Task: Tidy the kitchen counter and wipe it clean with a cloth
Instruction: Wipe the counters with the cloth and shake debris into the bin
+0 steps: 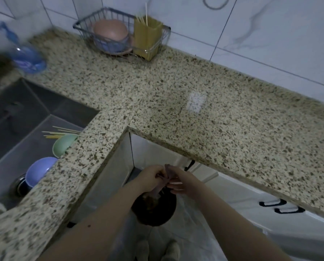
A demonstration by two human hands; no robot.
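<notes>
Both hands, left hand point(151, 178) and right hand point(182, 182), grip clamped on cloth point(166, 178) over dark bin point(154, 209); risk: shaken crumbs miss bin, cloth slips in.

Both forearms are bare and sleeveless, and light-coloured shoes point(158, 250) cover the feet.

No readable text, label, brand, number or sign anywhere; only a pale, blurred rectangular patch on the speckled counter point(176, 95), right of and nearer than the wire basket point(119, 31), too smeared to make out as print or reflection
</notes>
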